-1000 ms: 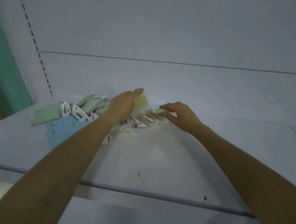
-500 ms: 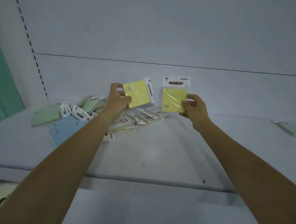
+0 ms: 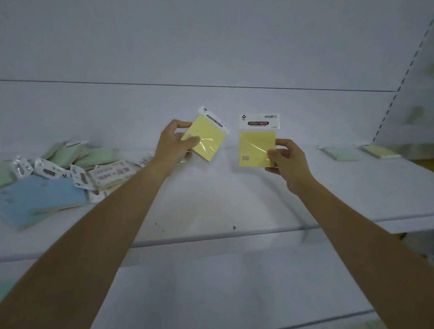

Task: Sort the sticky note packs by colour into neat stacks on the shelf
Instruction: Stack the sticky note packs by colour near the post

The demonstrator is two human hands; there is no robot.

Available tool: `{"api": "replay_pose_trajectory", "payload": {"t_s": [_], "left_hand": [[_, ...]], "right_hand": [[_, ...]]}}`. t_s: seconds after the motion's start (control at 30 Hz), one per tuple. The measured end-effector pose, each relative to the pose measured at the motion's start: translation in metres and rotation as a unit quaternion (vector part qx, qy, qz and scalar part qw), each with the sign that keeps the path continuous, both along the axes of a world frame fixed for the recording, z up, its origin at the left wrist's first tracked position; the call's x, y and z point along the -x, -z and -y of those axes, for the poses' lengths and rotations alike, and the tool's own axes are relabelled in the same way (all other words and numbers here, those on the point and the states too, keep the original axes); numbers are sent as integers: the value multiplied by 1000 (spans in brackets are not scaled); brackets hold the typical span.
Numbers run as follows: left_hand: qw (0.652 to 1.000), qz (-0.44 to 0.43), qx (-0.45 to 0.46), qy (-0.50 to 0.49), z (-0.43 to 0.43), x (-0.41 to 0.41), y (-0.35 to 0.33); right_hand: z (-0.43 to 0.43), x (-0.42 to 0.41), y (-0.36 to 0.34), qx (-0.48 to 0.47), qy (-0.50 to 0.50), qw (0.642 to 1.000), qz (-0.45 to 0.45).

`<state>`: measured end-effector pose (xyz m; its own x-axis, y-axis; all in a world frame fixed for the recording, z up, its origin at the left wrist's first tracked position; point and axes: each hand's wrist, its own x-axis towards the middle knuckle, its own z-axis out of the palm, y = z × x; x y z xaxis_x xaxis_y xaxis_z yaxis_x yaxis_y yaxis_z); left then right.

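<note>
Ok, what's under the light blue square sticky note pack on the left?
A pale yellowish edge peeks out beneath the light blue square sticky note pack, likely another pack on the white metal shelf. The rest is covered.

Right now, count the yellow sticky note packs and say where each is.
3. The left hand holds one pack; right hand holds another pack; a third pack lies at the shelf's far right beside a green pack. The pile at left may hide more.

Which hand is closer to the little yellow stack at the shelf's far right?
Right. The right hand is to the left of the yellow stack; the left hand lies farther left, past the right one.
</note>
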<state>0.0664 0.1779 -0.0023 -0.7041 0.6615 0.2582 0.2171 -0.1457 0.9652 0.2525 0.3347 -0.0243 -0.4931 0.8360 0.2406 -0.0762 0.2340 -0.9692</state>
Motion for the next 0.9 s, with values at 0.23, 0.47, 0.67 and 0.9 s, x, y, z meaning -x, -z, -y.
{"api": "replay_pose_trajectory", "payload": {"t_s": [0.23, 0.47, 0.67, 0.9], "left_hand": [[998, 5, -3, 56, -79, -97, 6], [997, -26, 24, 63, -165, -205, 21], [997, -26, 41, 66, -229, -261, 16], [998, -47, 16, 47, -315, -275, 8]], "right_hand": [[-55, -108, 2, 3, 54, 999, -6], [-134, -217, 8, -13, 40, 999, -2], [-205, -273, 10, -22, 52, 998, 18], [-287, -288, 1, -46, 59, 996, 44]]}}
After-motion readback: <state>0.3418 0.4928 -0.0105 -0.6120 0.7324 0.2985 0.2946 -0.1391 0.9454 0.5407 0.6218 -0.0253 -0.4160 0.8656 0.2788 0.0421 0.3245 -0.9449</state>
